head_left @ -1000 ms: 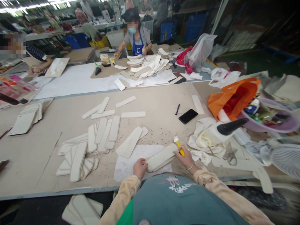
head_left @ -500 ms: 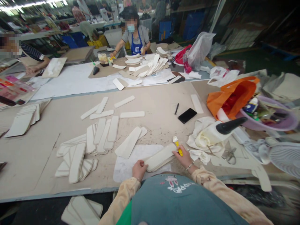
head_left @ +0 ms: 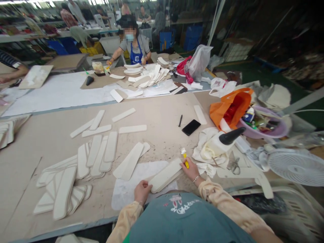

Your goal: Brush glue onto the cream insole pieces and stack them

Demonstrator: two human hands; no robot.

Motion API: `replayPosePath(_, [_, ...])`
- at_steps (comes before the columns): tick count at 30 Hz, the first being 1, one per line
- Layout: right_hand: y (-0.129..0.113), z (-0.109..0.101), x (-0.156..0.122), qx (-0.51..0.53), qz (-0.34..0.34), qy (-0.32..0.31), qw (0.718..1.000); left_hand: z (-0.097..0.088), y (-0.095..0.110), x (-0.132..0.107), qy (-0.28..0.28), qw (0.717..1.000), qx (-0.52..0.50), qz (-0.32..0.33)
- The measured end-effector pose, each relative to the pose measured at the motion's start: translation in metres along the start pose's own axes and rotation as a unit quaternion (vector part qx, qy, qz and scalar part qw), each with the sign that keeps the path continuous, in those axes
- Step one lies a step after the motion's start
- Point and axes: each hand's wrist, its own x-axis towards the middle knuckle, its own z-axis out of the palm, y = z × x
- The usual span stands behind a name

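Observation:
Just in front of my body lies a small stack of off-white rounded strips [head_left: 165,174], slanting up to the right over a white sheet [head_left: 121,192]. My left hand [head_left: 142,192] is closed in a pinch at the stack's lower left end. In my right hand [head_left: 190,169] is a small yellow-handled brush [head_left: 186,162], its whitish tip pointing up and away from me. Fingers of that same hand touch the stack's upper right end. Two more strips [head_left: 131,161] overlap just beyond the sheet's left part.
Fanned piles of strips [head_left: 63,192] cover the table's left side. To the right are a phone [head_left: 191,127], a black pen [head_left: 180,120], a white bottle [head_left: 215,145] on a cloth, an orange bag [head_left: 219,111], a purple basin [head_left: 275,133] and a fan [head_left: 295,167]. A co-worker [head_left: 134,49] sits opposite.
My view has swung to the right, so the table's things appear farther left. Both hands keep their places at the ends of the strip stack, with the brush still in my right hand.

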Motion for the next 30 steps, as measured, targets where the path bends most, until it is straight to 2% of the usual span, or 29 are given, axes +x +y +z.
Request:
replayPosePath(12, [-0.003,-0.001,0.009,-0.083,-0.057,-0.033,0.994,0.001,-0.004,0.002,-0.012,1.000,-0.001,0.020])
replayPosePath(22, [-0.003,0.000,0.018,-0.120,-0.068,-0.032,0.990,0.003,-0.004,0.004,-0.003,0.999,-0.047,0.018])
replayPosePath(26, [-0.007,-0.010,0.020,-0.103,-0.093,-0.015,0.990,-0.002,0.006,-0.004,0.009,0.993,-0.107,0.052])
replayPosePath(30, [-0.017,-0.030,0.015,-0.055,-0.138,-0.001,0.989,-0.018,0.029,-0.020,0.012,0.975,-0.191,0.117])
